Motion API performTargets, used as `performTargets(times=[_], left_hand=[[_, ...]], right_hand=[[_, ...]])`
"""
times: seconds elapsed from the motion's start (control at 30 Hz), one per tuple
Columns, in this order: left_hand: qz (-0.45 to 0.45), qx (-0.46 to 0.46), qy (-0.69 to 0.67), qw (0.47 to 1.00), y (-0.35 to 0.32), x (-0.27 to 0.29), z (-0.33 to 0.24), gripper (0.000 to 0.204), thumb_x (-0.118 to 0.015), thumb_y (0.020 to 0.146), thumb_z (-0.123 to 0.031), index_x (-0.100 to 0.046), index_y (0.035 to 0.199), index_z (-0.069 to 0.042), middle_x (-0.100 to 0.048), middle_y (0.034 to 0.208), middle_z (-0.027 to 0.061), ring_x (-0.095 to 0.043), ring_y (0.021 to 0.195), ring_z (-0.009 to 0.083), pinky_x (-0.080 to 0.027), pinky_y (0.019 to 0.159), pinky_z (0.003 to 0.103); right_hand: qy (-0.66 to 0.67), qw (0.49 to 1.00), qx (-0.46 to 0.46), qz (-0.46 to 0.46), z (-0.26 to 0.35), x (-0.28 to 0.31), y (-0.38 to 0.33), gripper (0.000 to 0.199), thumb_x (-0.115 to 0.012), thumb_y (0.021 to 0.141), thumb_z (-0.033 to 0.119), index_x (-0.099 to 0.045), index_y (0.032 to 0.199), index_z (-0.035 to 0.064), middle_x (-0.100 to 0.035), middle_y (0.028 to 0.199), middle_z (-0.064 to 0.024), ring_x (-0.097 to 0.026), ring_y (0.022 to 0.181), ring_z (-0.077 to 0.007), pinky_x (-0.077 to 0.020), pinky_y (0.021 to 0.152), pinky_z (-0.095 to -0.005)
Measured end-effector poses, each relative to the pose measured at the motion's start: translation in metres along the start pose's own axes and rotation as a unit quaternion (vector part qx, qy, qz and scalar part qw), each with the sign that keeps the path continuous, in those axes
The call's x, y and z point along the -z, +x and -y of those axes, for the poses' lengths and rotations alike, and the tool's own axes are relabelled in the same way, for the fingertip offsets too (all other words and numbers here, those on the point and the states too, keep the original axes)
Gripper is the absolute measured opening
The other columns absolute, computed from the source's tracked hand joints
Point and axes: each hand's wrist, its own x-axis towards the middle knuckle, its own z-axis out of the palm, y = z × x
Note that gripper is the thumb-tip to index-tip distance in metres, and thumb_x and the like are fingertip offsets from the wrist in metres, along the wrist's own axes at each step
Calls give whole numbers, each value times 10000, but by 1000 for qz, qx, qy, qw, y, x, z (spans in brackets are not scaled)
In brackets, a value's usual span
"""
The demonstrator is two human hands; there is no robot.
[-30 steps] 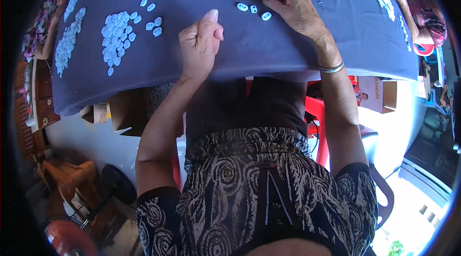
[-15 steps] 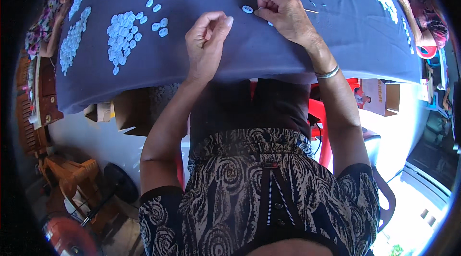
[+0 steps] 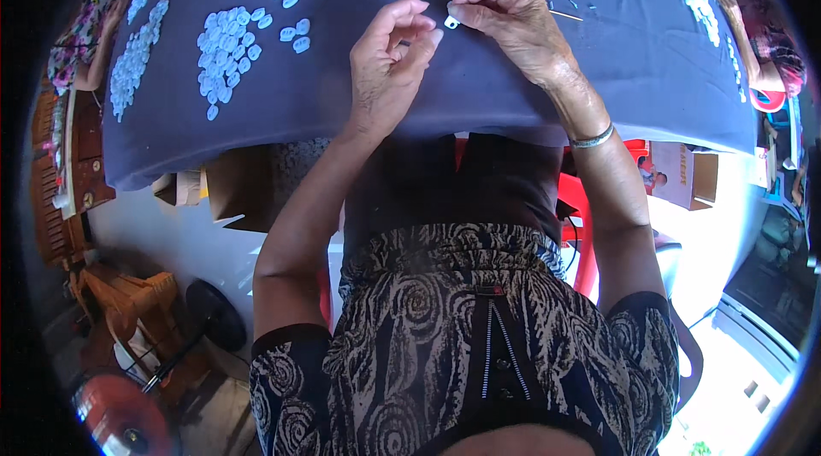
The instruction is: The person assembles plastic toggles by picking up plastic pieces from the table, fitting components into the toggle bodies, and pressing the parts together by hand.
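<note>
Fingertips of the right hand (image 3: pixel 513 29) pinch a small white piece (image 3: pixel 451 22) above the blue cloth (image 3: pixel 342 97); the left hand (image 3: pixel 389 63), fingers curled and empty, hovers just beside it.

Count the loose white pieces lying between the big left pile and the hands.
5 loose white pieces: two upper ones, three lower, right of the big pile on the dark cloth. Others may blend into the pile's edge.
</note>
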Motion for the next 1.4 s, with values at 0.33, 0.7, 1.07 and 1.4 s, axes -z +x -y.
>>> performTargets(times=[0.33, 0.7, 1.07, 1.4], left_hand=[[28, -20, -10, 999, 1, 2, 4, 326, -626, 865, 1, -526, 1175, -13, -628, 927, 80, -628, 778, 113, -523, 615, 219], [48, 47, -68, 995, 2, 6, -1, 216, -626, 865, -1, -582, 1077, 6, -634, 908, 82, -641, 763, 134, -522, 619, 225], [6, 17, -105, 994, 1, 3, 5, 132, -596, 880, 15, -612, 1010, 16, -640, 915, 96, -649, 768, 154, -529, 615, 244], [33, 59, -45, 997, 1, 10, -2, 135, -585, 876, 32, -626, 1004, 26, -638, 920, 86, -644, 779, 139, -520, 634, 243]], right_hand=[[-27, 998, 59, 21, 0, -7, -3, 154, -688, 850, 176, -698, 938, 50, -656, 759, -22, -570, 709, -65, -477, 657, -244], [97, 995, -5, -1, 9, -10, -2, 160, -627, 907, 176, -627, 976, 32, -615, 826, 0, -547, 746, -54, -451, 639, -193], [-25, 997, 79, 13, -5, -17, -5, 102, -651, 863, 106, -657, 910, 16, -640, 758, -16, -559, 702, -52, -470, 612, -236], [-75, 995, 26, 59, 6, -10, -6, 119, -659, 866, 147, -674, 889, 31, -642, 725, -18, -530, 671, -54, -428, 591, -236]])
